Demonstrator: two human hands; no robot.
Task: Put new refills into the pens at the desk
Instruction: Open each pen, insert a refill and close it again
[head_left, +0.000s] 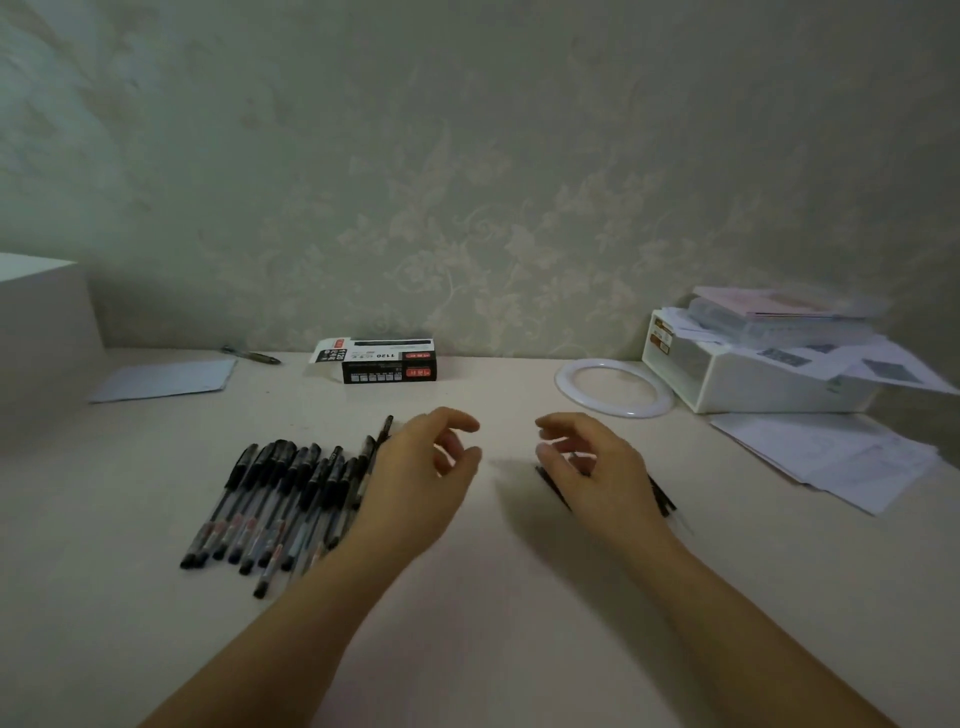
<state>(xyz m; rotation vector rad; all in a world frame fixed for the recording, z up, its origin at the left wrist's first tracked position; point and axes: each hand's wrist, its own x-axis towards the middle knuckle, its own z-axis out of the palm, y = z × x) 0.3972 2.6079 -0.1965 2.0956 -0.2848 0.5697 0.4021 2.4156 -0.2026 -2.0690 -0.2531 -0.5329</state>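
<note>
The black-and-white refill box (387, 360) shows "1120" upside down; its other print is illegible.

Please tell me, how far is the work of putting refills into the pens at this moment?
Done: cannot tell; capped pens lie in a row on the desk, but their refills are not readable. In hand: nothing; the left hand and right hand hover with loose fingers, dark thin sticks lying under the right one. Left: apparently most of it; the box stands with its flap open by the wall.

Capped black pens (280, 499) — side by side, desk-left
</note>
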